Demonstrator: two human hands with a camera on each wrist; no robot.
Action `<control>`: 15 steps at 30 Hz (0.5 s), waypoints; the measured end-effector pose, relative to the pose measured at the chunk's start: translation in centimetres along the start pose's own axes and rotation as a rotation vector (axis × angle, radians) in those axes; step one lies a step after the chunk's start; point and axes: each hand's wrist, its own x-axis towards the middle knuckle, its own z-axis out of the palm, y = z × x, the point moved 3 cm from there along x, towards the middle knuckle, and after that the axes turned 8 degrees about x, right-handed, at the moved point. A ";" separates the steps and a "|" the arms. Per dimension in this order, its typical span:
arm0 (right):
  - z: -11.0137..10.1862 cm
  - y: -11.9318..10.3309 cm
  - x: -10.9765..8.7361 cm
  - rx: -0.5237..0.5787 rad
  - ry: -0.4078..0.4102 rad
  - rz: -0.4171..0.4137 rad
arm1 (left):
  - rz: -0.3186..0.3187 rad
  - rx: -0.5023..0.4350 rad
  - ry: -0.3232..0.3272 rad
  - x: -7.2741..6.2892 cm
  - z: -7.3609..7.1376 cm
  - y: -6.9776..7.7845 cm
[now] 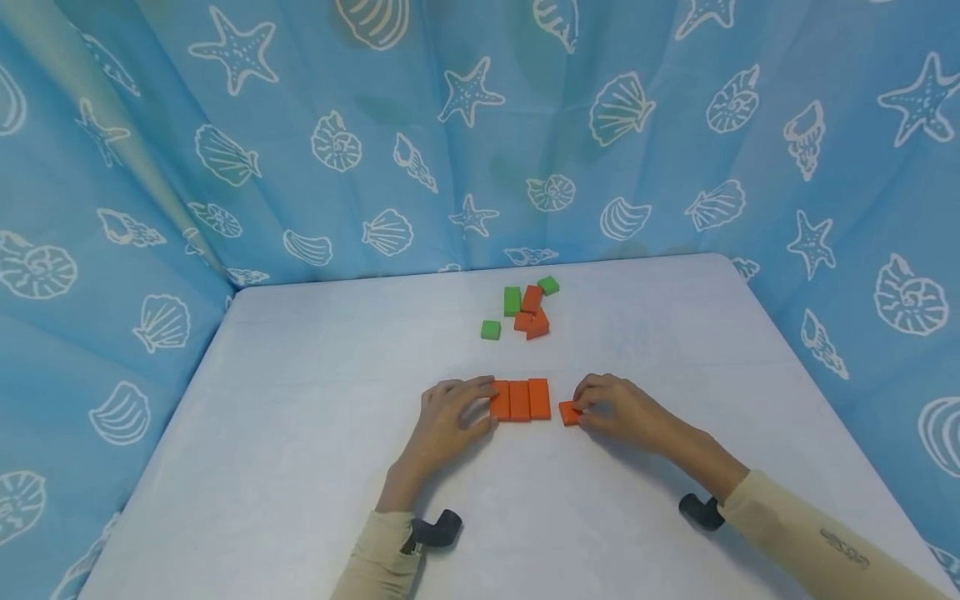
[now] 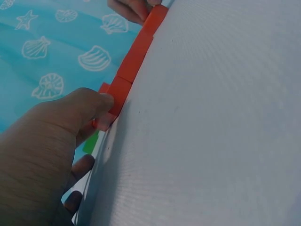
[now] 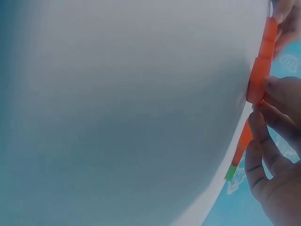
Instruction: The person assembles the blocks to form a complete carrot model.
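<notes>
Nearest come two beige sleeves [image 1: 378, 554], each with one black wrist piece [image 1: 442, 530], reaching over the white surface [image 1: 285, 467]. Beyond them are two hands, both partly closed. The left hand [image 1: 448, 417] spans the leftmost block [image 1: 498, 406] of a row of three orange blocks, thumb at its near end and a finger at its far end. The other two row blocks [image 1: 520, 401] lie side by side, between the hands. The right hand [image 1: 618, 408] pinches one separate orange block [image 1: 568, 414], just right of the row. Farther off, past both hands, sit three more orange pieces [image 1: 531, 299] and three green blocks [image 1: 512, 302]. Behind hangs a blue shell-patterned curtain [image 1: 465, 150].
</notes>
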 end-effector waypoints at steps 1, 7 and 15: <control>0.1 -0.2 -0.2 0.004 -0.002 -0.008 | 0.003 0.000 0.002 0.0 0.0 0.0; 0.9 -1.3 -0.9 0.031 -0.015 -0.056 | -0.011 0.004 -0.018 0.1 0.1 -0.1; 2.0 -2.3 -1.1 0.037 -0.025 -0.120 | -0.025 0.001 -0.023 0.0 0.1 -0.2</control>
